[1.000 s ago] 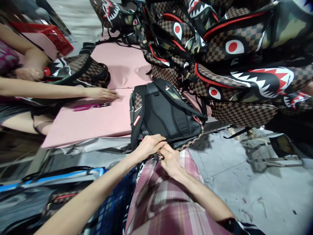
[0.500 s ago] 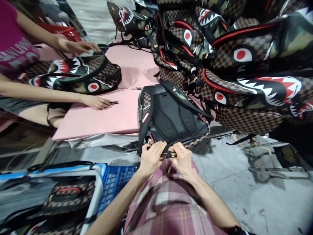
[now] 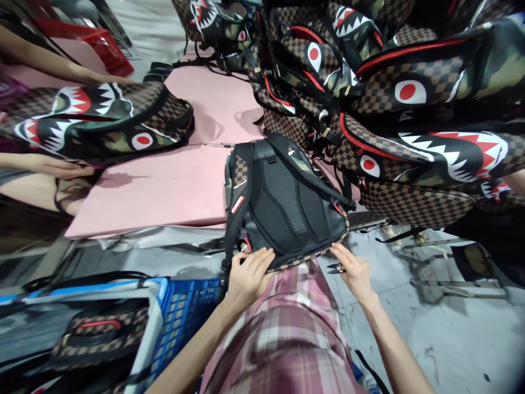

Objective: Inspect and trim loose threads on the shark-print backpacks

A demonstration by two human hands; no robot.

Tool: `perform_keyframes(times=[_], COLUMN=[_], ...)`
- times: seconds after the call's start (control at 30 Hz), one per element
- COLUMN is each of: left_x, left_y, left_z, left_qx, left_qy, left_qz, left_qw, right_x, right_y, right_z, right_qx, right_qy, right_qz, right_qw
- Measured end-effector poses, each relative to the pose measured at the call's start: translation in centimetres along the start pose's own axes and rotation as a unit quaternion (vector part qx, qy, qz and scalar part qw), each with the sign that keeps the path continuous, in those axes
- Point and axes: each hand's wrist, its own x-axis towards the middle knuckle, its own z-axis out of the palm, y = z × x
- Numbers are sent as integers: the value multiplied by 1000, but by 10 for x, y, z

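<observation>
A black-backed backpack with checkered and camouflage sides lies straps up at the table's near edge, its lower edge toward me. My left hand grips that lower edge near the left corner, fingers over the top and the thumb hidden. At the lower right corner, the fingertips of my right hand touch the checkered edge. Small dark thread snips are tucked in the right hand, blades pointing left.
Shark-face backpacks are piled on the right. Across the pink table, another person's hands rest by a shark-face backpack. A blue crate and a bin with checkered bags stand at lower left. A metal stool frame is at right.
My right hand has moved right along the backpack's lower edge, away from the left hand, carrying the snips. The other person's hands and backpack have shifted left.
</observation>
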Motion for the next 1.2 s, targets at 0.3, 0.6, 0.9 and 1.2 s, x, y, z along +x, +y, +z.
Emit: perform_keyframes(times=[0.3,0.6,0.9,1.2], left_x=[2,22,2,-56], left_y=[5,10,-1,-25], left_z=[5,-3,-20,-36], left_qx=[-7,-36,-21,-120], left_qy=[12,39,-18,-123], left_qz=[-32,-19,-2,-154], left_qw=[999,998,1000,973], right_x=[10,57,52,18], right_y=[-46,-135,-96,-16], right_z=[18,13,10,10], right_qx=[73,319,457,481], right_qy=[57,39,183,138], right_qz=[102,205,330,384], right_qw=[991,924,805,776])
